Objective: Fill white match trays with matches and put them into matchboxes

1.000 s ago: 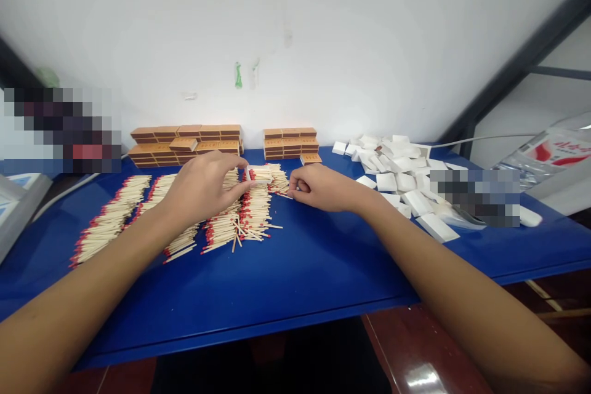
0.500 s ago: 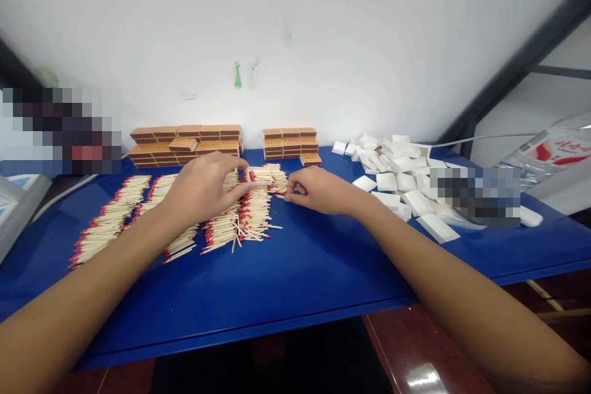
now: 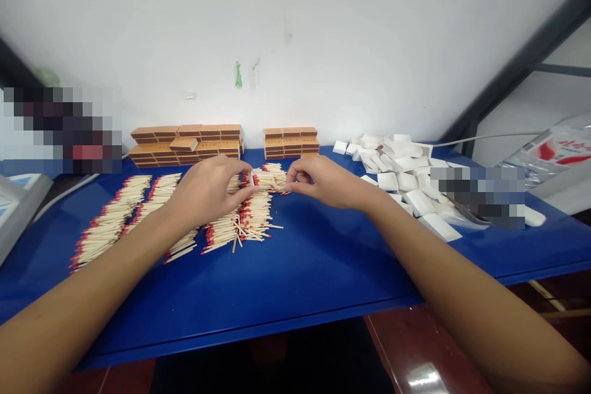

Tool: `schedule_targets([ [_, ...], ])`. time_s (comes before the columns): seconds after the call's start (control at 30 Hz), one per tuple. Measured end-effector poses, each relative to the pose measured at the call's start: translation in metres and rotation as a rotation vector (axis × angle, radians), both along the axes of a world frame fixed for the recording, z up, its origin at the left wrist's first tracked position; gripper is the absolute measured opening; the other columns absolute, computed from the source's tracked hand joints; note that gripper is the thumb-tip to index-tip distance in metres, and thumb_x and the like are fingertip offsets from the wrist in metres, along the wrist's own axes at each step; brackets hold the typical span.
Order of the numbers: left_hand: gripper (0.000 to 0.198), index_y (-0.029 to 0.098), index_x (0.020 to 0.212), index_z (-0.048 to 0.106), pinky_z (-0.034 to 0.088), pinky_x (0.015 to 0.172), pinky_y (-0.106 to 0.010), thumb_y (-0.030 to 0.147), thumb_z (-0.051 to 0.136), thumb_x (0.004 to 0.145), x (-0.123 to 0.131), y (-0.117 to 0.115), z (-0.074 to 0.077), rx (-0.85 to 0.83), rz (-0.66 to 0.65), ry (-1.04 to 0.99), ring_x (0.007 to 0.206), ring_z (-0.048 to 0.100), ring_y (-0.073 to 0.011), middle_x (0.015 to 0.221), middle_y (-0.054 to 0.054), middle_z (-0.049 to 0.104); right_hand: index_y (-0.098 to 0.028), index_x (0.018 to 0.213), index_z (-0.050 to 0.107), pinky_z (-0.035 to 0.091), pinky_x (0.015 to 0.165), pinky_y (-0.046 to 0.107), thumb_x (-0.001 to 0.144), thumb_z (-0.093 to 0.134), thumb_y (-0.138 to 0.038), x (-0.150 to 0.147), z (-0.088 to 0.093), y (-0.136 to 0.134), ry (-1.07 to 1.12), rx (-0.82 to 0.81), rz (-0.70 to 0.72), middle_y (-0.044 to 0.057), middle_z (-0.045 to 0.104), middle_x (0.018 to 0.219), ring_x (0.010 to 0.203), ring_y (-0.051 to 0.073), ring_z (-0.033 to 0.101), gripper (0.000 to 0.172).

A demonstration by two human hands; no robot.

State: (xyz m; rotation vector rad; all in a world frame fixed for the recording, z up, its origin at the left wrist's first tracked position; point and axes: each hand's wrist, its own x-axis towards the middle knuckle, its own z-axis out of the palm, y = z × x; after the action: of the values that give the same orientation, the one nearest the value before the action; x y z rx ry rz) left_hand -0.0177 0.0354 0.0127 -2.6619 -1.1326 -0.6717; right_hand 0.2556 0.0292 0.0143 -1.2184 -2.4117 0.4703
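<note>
Two stacks of orange cardboard matchboxes [image 3: 184, 144] stand finished; loose red-tipped wooden matches [image 3: 111, 218] and empty white card trays [image 3: 401, 165] remain. The left hand [image 3: 205, 191] grips a part-filled tray [image 3: 261, 177]; the right hand [image 3: 325, 184] pinches matches.

Two bare hands at the worktop [image 3: 295, 271]: a left hand [image 3: 207, 188] and a right hand [image 3: 325, 183]. One white tray [image 3: 259, 177] sits in the left fingers. The matches [image 3: 111, 221] are past counting, in roughly five rows. Two blocks of brown matchboxes [image 3: 184, 144] stand along the far edge. One heap of loose trays [image 3: 401, 166], dozens.
</note>
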Motion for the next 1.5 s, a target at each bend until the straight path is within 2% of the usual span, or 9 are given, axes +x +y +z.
schedule_targets([
  [0.23, 0.048, 0.016, 0.117, 0.073, 0.053, 0.09, -0.041, 0.058, 0.062, 0.097, 0.005, -0.003, -0.005, -0.003, -0.107, -0.052, 0.104, 0.071, -0.0294, 0.108, -0.012, 0.077, -0.019, 0.087, 0.066, 0.03, 0.063, 0.03, 0.098, 0.065, -0.03, -0.008, -0.004, -0.001, 0.097, 0.159, -0.021, -0.001, 0.057, 0.073, 0.067, 0.014, 0.047, 0.016],
  [0.43, 0.042, 0.017, 0.116, 0.073, 0.052, 0.084, -0.037, 0.053, 0.063, 0.098, 0.01, -0.01, -0.005, 0.001, -0.165, -0.06, 0.096, 0.071, -0.026, 0.102, -0.009, 0.076, -0.019, 0.087, 0.065, 0.03, 0.065, 0.03, 0.098, 0.065, -0.029, -0.008, -0.004, -0.001, 0.05, 0.189, -0.011, 0.0, 0.056, 0.074, 0.068, 0.014, 0.047, 0.015],
  [0.6, 0.041, 0.019, 0.116, 0.073, 0.051, 0.083, -0.036, 0.054, 0.063, 0.098, 0.011, -0.013, -0.003, -0.026, -0.163, -0.055, 0.095, 0.071, -0.0252, 0.102, -0.008, 0.077, -0.019, 0.087, 0.066, 0.03, 0.064, 0.029, 0.099, 0.064, -0.032, -0.009, -0.005, -0.001, 0.052, 0.222, 0.02, 0.0, 0.055, 0.075, 0.069, 0.013, 0.046, 0.018],
  [0.77, 0.041, 0.019, 0.112, 0.073, 0.052, 0.088, -0.037, 0.056, 0.067, 0.095, 0.01, -0.01, -0.002, -0.052, -0.13, -0.137, 0.098, 0.072, -0.0249, 0.104, -0.007, 0.078, -0.018, 0.085, 0.065, 0.031, 0.063, 0.029, 0.098, 0.064, -0.03, -0.008, 0.001, -0.004, 0.093, 0.259, -0.042, -0.001, 0.055, 0.072, 0.067, 0.013, 0.046, 0.018],
  [0.9, 0.039, 0.02, 0.108, 0.075, 0.052, 0.09, -0.037, 0.056, 0.071, 0.092, 0.01, -0.008, -0.001, -0.071, -0.108, -0.188, 0.099, 0.073, -0.0244, 0.106, -0.006, 0.079, -0.019, 0.083, 0.066, 0.031, 0.061, 0.03, 0.095, 0.066, -0.031, -0.005, 0.003, -0.004, 0.115, 0.241, -0.082, -0.002, 0.054, 0.069, 0.064, 0.013, 0.046, 0.018],
  [1.13, 0.032, 0.02, 0.102, 0.074, 0.05, 0.087, -0.034, 0.051, 0.072, 0.093, 0.01, -0.009, 0.003, -0.136, -0.1, -0.238, 0.095, 0.073, -0.0226, 0.103, -0.004, 0.079, -0.019, 0.083, 0.065, 0.032, 0.062, 0.03, 0.095, 0.065, -0.031, -0.006, -0.002, -0.001, 0.167, 0.196, -0.063, -0.001, 0.057, 0.069, 0.064, 0.013, 0.047, 0.017],
  [1.5, 0.037, 0.019, 0.106, 0.071, 0.051, 0.084, -0.033, 0.054, 0.072, 0.092, 0.012, -0.009, 0.0, -0.189, -0.121, -0.254, 0.092, 0.071, -0.0212, 0.099, -0.004, 0.077, -0.019, 0.084, 0.066, 0.033, 0.063, 0.03, 0.097, 0.064, -0.031, -0.011, -0.003, -0.002, 0.187, 0.152, -0.026, -0.001, 0.059, 0.072, 0.066, 0.013, 0.048, 0.018],
])
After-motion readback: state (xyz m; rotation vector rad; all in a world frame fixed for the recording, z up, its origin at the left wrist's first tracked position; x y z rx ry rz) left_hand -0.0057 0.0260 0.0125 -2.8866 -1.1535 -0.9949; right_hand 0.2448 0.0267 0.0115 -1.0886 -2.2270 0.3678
